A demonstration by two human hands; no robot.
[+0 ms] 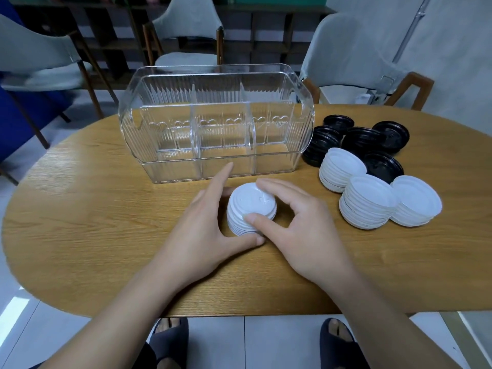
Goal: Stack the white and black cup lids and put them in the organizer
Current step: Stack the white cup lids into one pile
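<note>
hands cupping ridged white lid stack

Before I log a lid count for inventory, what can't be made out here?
Head view only:
- Count in the held white lid stack: both hands, left and right, cover its sides.
- Black lids: white stacks hide some.
- Organizer: its clear ribbed walls blur the dividers.

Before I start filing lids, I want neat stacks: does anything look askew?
Yes: the white stack held by both hands leans, its top lid tilted. The black lids right of the organizer lie jumbled.
</note>
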